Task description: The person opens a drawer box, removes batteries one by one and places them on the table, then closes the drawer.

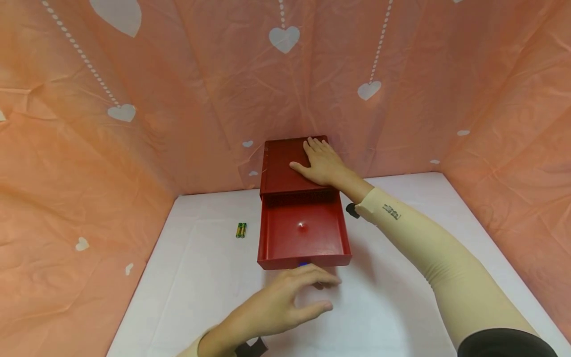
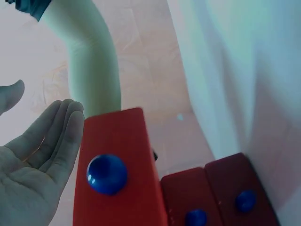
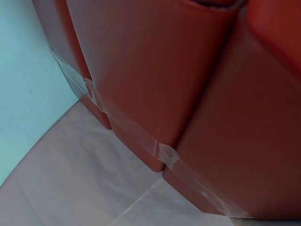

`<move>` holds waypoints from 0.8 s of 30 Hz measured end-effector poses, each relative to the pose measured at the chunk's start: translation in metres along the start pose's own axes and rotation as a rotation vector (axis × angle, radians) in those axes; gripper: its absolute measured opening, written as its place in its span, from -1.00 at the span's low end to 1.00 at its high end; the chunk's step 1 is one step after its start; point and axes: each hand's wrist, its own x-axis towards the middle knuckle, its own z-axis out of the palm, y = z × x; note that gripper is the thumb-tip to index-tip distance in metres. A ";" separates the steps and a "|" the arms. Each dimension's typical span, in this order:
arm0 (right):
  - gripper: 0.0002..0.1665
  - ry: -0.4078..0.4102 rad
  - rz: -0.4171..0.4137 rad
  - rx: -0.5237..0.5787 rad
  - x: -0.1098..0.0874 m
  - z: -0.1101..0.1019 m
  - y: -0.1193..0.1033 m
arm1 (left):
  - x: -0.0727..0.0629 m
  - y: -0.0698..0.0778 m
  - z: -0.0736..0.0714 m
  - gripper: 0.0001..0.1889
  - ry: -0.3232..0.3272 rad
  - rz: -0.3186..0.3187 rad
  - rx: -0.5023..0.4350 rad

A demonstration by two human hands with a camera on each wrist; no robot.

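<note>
A red drawer cabinet (image 1: 283,166) stands against the back wall, its top drawer (image 1: 285,262) pulled out and holding nothing. My right hand (image 1: 322,164) rests flat on the cabinet's top, fingers spread. In front of the drawer is my left hand (image 1: 283,300), with fingers loosely extended, thumb apart and nothing held. Whether its fingertips touch the drawer front cannot be told. The left wrist view shows the drawer's round blue knob (image 2: 107,174) beside that hand. Two green-and-gold batteries (image 1: 241,230) lie side by side left of the drawer.
Two lower drawers (image 2: 193,193) with blue knobs are pushed in. Clear tape (image 3: 136,139) runs along the cabinet's side. A white cloth (image 1: 196,277) covers the table, and orange sheeting (image 1: 214,99) with pale hearts hangs around it.
</note>
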 end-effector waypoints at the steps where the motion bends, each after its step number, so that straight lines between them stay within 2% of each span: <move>1: 0.09 0.000 0.000 0.001 0.000 0.000 0.000 | 0.000 -0.001 0.002 -0.63 -0.011 -0.002 0.007; 7: 0.08 0.001 0.001 0.010 -0.001 -0.001 0.000 | 0.002 -0.005 0.013 -0.65 -0.061 0.000 0.023; 16: 0.08 0.007 -0.002 0.011 0.000 0.001 0.001 | 0.003 -0.018 0.026 -0.67 -0.078 0.001 0.018; 20: 0.08 0.010 -0.004 0.010 0.000 0.001 0.001 | 0.003 -0.026 0.031 -0.66 -0.101 -0.038 0.008; 24: 0.08 0.012 -0.002 0.009 0.000 0.001 0.001 | 0.003 -0.033 0.033 -0.61 -0.132 -0.122 -0.041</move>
